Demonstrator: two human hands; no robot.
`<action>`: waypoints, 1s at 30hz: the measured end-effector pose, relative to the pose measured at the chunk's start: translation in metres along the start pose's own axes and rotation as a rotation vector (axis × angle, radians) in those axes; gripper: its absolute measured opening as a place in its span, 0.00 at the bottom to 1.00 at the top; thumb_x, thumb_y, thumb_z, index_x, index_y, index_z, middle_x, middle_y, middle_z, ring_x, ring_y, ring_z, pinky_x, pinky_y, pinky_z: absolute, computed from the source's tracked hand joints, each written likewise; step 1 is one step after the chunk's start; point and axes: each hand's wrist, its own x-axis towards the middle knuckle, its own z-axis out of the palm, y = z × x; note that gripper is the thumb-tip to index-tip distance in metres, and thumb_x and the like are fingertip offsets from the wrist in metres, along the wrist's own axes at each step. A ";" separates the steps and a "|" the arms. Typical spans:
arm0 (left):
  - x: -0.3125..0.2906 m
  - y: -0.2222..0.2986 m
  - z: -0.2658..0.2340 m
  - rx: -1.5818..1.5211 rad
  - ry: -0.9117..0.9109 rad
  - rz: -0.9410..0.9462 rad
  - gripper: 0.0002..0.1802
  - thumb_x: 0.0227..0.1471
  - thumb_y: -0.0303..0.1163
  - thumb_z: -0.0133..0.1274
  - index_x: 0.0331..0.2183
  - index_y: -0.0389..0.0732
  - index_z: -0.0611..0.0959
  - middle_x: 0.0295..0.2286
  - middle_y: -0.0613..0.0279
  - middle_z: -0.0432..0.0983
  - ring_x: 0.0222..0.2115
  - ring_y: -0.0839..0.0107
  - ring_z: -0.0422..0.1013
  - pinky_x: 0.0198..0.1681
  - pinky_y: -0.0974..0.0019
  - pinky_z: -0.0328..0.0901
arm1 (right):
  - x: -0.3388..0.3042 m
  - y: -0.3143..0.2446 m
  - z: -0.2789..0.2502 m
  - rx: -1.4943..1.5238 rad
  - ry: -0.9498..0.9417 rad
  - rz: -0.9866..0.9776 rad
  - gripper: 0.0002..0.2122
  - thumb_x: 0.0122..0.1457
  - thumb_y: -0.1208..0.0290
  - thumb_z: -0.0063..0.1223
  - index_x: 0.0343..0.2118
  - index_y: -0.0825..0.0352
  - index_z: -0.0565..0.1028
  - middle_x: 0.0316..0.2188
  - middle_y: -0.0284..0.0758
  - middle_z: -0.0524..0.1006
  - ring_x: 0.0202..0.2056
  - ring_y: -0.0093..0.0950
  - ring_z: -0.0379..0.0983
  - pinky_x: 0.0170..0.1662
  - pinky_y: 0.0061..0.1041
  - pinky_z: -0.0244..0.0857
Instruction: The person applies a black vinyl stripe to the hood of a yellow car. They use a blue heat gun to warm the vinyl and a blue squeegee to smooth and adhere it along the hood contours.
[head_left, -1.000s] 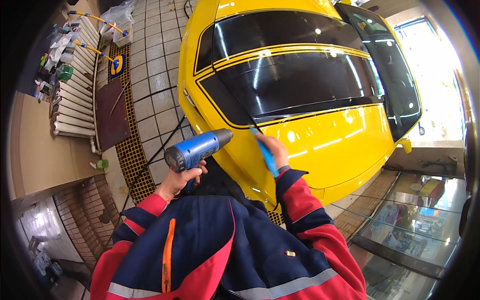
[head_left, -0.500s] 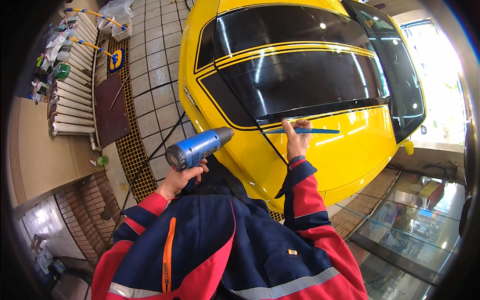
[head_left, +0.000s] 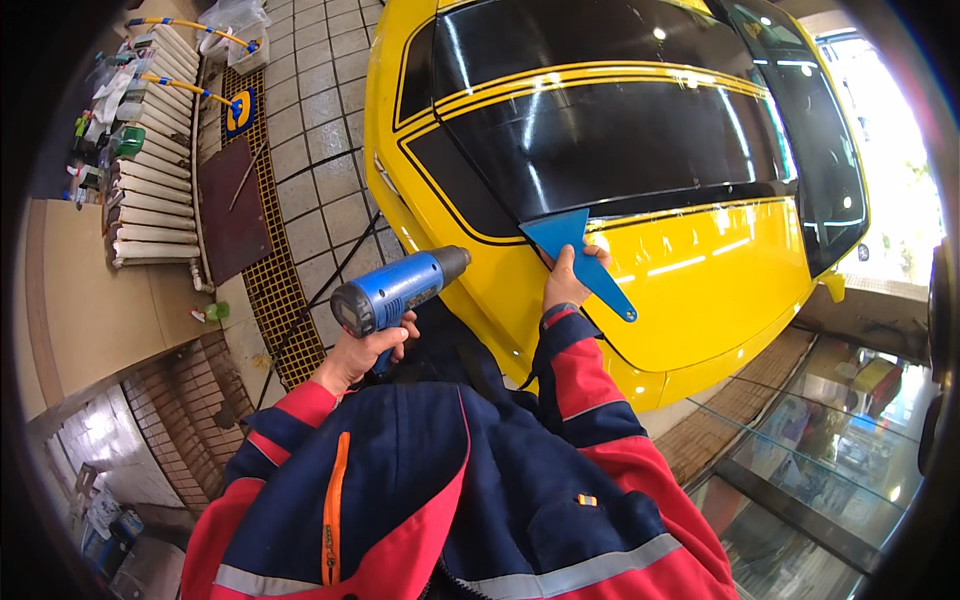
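Observation:
My left hand (head_left: 365,352) is wrapped round the handle of a blue heat gun (head_left: 402,290), whose dark nozzle points right toward the car's front edge. In my right hand (head_left: 572,278) is a flat blue squeegee (head_left: 560,237), its wide triangular blade pointing away from me and its narrow handle slanting down to the right. The blade is over the near dark stripe's edge on the yellow car hood (head_left: 700,270); whether it touches the surface I cannot tell. Black panels (head_left: 620,140) bordered by thin yellow and black lines cover the hood's middle.
A white radiator (head_left: 155,190) with bottles and cloths on it stands at the left wall. A yellow floor grate (head_left: 285,330) runs along the tiled floor (head_left: 325,180). At the lower right is a glass display case (head_left: 830,440). The windshield (head_left: 800,130) lies at the right.
My right hand has moved slightly left and turned the squeegee, so its broad face now shows instead of its thin edge. The heat gun stays nearly in place. The view has shifted slightly.

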 end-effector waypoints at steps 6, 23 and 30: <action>-0.002 -0.001 0.005 0.023 -0.025 0.024 0.20 0.54 0.27 0.62 0.49 0.34 0.83 0.37 0.56 0.85 0.26 0.75 0.77 0.31 0.68 0.73 | -0.018 -0.002 -0.004 -0.037 -0.007 0.044 0.16 0.70 0.77 0.58 0.51 0.53 0.63 0.55 0.44 0.70 0.54 0.43 0.80 0.48 0.37 0.85; -0.023 -0.008 0.001 -0.014 0.007 0.062 0.21 0.53 0.29 0.63 0.49 0.33 0.83 0.37 0.55 0.84 0.27 0.73 0.77 0.32 0.66 0.74 | 0.007 -0.003 -0.013 0.153 -0.104 0.112 0.17 0.71 0.75 0.58 0.56 0.54 0.65 0.60 0.48 0.70 0.56 0.45 0.79 0.52 0.37 0.83; -0.023 0.005 0.011 0.007 0.003 0.093 0.20 0.53 0.27 0.62 0.49 0.33 0.83 0.37 0.55 0.84 0.27 0.74 0.77 0.32 0.66 0.74 | 0.004 -0.017 -0.038 0.139 -0.125 0.148 0.17 0.69 0.76 0.59 0.56 0.56 0.66 0.58 0.46 0.70 0.56 0.46 0.78 0.50 0.39 0.85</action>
